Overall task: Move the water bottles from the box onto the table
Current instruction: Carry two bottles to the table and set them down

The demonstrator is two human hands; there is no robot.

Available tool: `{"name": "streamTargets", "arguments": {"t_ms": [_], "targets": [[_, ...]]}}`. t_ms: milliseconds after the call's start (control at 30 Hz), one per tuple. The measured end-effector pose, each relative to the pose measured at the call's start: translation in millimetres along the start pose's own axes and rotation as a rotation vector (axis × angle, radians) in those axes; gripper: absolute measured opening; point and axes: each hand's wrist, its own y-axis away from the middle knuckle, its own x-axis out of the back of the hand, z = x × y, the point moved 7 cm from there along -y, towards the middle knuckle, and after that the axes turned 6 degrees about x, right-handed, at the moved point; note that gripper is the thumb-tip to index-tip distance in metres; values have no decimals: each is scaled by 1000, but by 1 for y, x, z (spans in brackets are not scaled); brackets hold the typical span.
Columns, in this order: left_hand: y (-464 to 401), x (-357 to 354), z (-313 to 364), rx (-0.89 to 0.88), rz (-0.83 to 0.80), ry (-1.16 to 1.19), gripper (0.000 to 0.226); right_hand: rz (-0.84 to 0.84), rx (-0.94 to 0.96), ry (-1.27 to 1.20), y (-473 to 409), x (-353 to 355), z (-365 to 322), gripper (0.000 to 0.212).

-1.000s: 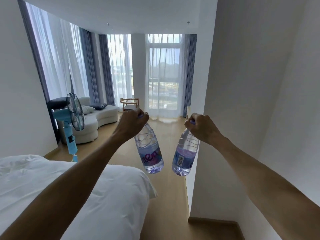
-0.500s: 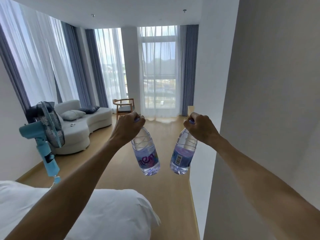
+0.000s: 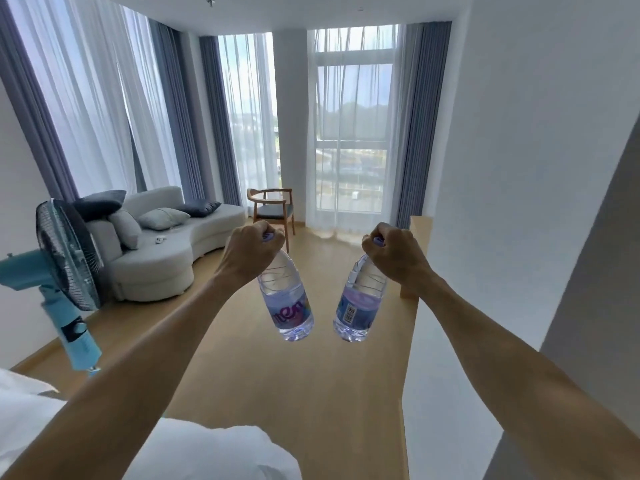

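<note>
Both arms reach forward at chest height, each hand carrying a clear water bottle with a purple label by its neck. My left hand (image 3: 251,252) grips the purple cap end of the left bottle (image 3: 286,303), which hangs down over the wooden floor. My right hand (image 3: 394,252) holds the right bottle (image 3: 360,306) the same way, its barcode facing me. The two bottles hang close together without touching. No box or table shows in the head view.
A white bed (image 3: 194,452) fills the lower left. A blue standing fan (image 3: 65,271) is at the left, a grey sofa (image 3: 162,251) behind it, a wooden chair (image 3: 273,209) by the curtained windows. A white wall (image 3: 519,168) and wooden ledge (image 3: 420,237) close the right side.
The view has advanced into the room: the fan, sofa and chair are nearer and the bed has slid lower. Both hands keep the same hold on the hanging bottles.
</note>
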Motion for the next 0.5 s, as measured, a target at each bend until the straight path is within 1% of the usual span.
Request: {"name": "streamTargets", "arguments": {"t_ms": [267,367,500], "targets": [[-122,-76,-68,73,5,13,28,-36,-46,-7,-114,-81,89,19],[-175,-107,-93,68,9,26,28,-56,-70,1,-162,-115,124,21],[-255,-154,-115,21,-51,87,28,-69,-71,17,-234,-152,164,19]]}}
